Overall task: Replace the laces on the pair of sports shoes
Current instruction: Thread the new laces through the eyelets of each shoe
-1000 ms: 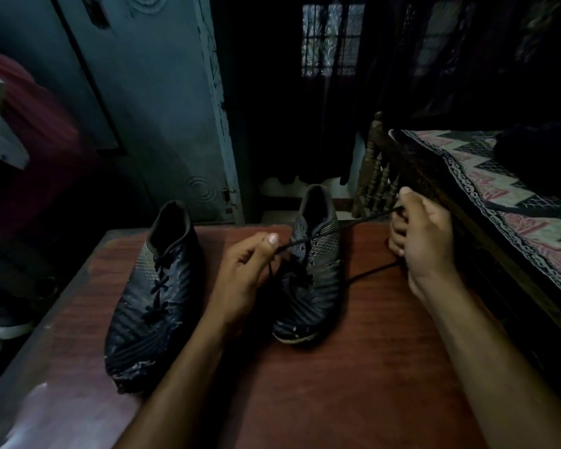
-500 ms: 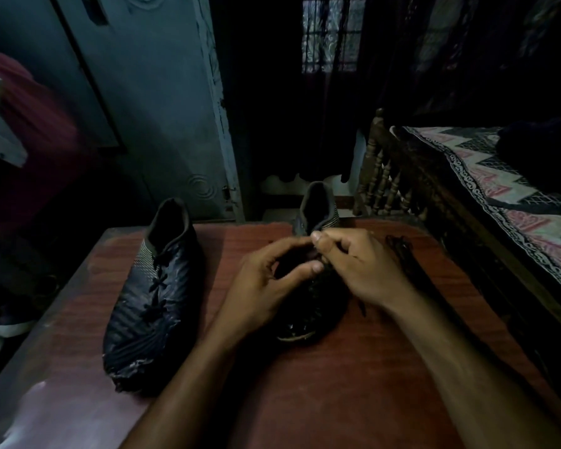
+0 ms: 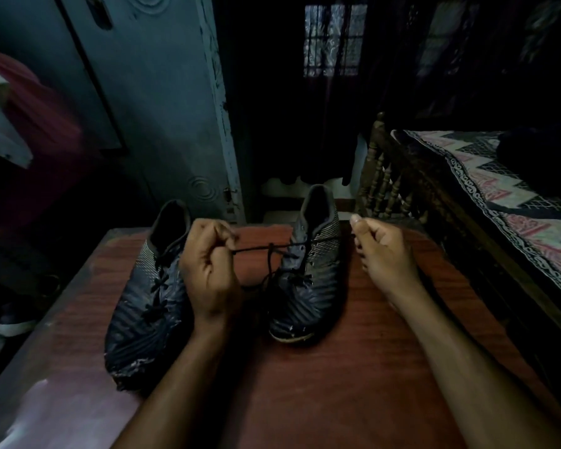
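Two dark striped sports shoes stand on a reddish-brown table (image 3: 353, 384), toes toward me. The left shoe (image 3: 146, 303) is laced with a dark lace. The right shoe (image 3: 308, 280) has a dark lace (image 3: 266, 251) running through its upper eyelets and stretched out to both sides. My left hand (image 3: 211, 273) sits between the shoes, fingers curled round the left end of that lace. My right hand (image 3: 382, 254) is just right of the right shoe, pinching the other lace end, which is barely visible in the dim light.
A wooden bed (image 3: 402, 176) with a patterned quilt (image 3: 512, 202) runs along the table's right edge. A grey-blue door (image 3: 162, 102) stands behind the shoes. Red cloth (image 3: 39, 124) hangs at the left, with shoes on the floor (image 3: 10, 322) below.
Both hands met over the right shoe half a second ago. They have now drawn apart, pulling the lace taut sideways across the shoe's upper eyelets.
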`<act>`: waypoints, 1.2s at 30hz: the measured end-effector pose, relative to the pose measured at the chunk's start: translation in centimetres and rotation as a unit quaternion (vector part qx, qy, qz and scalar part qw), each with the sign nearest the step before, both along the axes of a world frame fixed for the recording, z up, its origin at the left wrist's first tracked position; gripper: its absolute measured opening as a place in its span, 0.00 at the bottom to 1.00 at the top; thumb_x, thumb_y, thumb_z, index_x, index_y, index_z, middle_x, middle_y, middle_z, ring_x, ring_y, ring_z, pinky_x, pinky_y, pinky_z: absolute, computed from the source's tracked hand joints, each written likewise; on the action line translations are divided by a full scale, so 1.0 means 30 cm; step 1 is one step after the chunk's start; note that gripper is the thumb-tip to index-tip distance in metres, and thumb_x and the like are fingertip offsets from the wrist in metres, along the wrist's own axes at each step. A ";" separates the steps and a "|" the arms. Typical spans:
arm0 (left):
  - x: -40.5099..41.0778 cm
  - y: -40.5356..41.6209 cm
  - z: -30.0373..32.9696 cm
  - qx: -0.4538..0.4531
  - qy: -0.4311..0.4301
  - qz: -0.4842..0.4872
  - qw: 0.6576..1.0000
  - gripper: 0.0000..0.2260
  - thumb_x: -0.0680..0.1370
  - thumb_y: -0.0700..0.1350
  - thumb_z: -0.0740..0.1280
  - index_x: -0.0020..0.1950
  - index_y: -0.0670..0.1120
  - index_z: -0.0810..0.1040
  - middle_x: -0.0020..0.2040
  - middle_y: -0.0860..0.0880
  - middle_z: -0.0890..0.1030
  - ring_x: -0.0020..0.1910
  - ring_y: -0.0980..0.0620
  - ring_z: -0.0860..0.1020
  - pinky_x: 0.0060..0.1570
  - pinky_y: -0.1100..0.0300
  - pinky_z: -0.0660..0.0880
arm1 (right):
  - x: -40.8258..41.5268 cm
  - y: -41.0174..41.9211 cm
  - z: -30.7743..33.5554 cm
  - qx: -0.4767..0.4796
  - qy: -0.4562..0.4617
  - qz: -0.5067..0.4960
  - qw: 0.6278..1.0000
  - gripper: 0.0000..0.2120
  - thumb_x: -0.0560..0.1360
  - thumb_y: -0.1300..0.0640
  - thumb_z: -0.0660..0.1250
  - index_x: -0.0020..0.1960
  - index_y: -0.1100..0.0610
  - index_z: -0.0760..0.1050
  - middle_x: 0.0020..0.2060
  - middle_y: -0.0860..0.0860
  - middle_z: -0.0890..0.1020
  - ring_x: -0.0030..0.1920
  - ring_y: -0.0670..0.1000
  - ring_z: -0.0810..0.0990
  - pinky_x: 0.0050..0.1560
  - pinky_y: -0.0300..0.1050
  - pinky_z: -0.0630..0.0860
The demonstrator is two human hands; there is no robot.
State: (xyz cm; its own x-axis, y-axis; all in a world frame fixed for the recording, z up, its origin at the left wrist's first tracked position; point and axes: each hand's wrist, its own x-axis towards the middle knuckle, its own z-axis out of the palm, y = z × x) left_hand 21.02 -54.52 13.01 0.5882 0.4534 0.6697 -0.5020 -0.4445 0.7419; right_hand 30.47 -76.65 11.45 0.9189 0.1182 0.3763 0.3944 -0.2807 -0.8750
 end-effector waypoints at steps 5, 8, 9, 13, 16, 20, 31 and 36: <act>-0.003 -0.068 -0.003 0.302 0.091 -0.032 0.948 0.22 0.81 0.56 0.65 0.74 0.51 0.74 0.62 0.54 0.81 0.62 0.56 0.76 0.68 0.51 0.67 | -0.078 0.066 0.042 -0.112 -0.093 0.068 0.987 0.26 0.79 0.38 0.58 0.34 0.58 0.71 0.29 0.53 0.75 0.31 0.44 0.74 0.34 0.46 0.68; 0.006 -0.081 -0.022 0.270 0.101 -0.102 0.952 0.14 0.80 0.44 0.69 0.66 0.49 0.81 0.49 0.57 0.84 0.49 0.61 0.79 0.58 0.61 0.74 | -0.087 0.084 0.034 -0.107 -0.097 0.098 0.985 0.23 0.81 0.44 0.63 0.33 0.58 0.70 0.27 0.53 0.73 0.29 0.43 0.72 0.33 0.46 0.66; 0.011 -0.069 -0.021 0.237 0.090 -0.091 0.963 0.10 0.80 0.41 0.70 0.61 0.49 0.83 0.49 0.57 0.83 0.49 0.60 0.80 0.54 0.62 0.75 | -0.080 0.077 0.028 -0.101 -0.090 0.098 0.986 0.23 0.82 0.46 0.63 0.33 0.58 0.69 0.26 0.52 0.70 0.29 0.42 0.70 0.32 0.45 0.65; 0.019 -0.031 -0.005 0.164 0.074 -0.034 0.983 0.12 0.80 0.36 0.69 0.57 0.50 0.84 0.51 0.61 0.82 0.52 0.63 0.80 0.54 0.67 0.75 | -0.052 0.047 0.020 -0.073 -0.062 0.083 0.992 0.23 0.82 0.46 0.61 0.31 0.52 0.65 0.27 0.43 0.67 0.30 0.40 0.67 0.33 0.41 0.63; 0.018 -0.032 -0.011 0.194 0.076 -0.023 0.978 0.11 0.79 0.41 0.66 0.57 0.50 0.84 0.47 0.58 0.78 0.47 0.60 0.78 0.49 0.59 0.76 | -0.057 0.047 0.023 -0.065 -0.056 0.076 0.993 0.22 0.83 0.47 0.61 0.32 0.51 0.67 0.26 0.42 0.69 0.29 0.39 0.68 0.33 0.39 0.63; 0.008 -0.040 0.006 0.288 0.077 -0.012 0.954 0.15 0.80 0.51 0.64 0.64 0.51 0.82 0.54 0.53 0.73 0.54 0.53 0.75 0.54 0.53 0.73 | -0.080 0.077 0.024 -0.070 -0.064 0.117 0.989 0.21 0.82 0.48 0.64 0.32 0.54 0.70 0.26 0.43 0.71 0.30 0.39 0.70 0.32 0.37 0.65; 0.032 -0.061 -0.033 0.122 0.187 -0.170 0.960 0.15 0.82 0.36 0.64 0.52 0.54 0.84 0.46 0.59 0.79 0.48 0.59 0.79 0.49 0.64 0.73 | -0.062 0.082 0.005 -0.050 -0.067 0.086 0.993 0.11 0.82 0.44 0.60 0.50 0.49 0.78 0.34 0.44 0.78 0.33 0.43 0.76 0.36 0.41 0.70; 0.017 -0.093 -0.037 -0.025 0.243 -0.226 0.943 0.10 0.81 0.37 0.63 0.43 0.48 0.79 0.36 0.55 0.78 0.34 0.59 0.74 0.34 0.65 0.70 | -0.046 0.080 -0.031 -0.220 -0.059 0.087 0.970 0.22 0.78 0.58 0.68 0.69 0.46 0.69 0.34 0.50 0.74 0.33 0.45 0.73 0.38 0.41 0.72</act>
State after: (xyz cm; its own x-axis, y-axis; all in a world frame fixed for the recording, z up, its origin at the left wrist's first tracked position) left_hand 21.53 -57.29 11.89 0.9611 0.1069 0.2548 -0.2262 -0.2252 0.9477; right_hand 29.10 -74.25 10.52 0.8237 0.4414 0.3559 0.5602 -0.5365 -0.6311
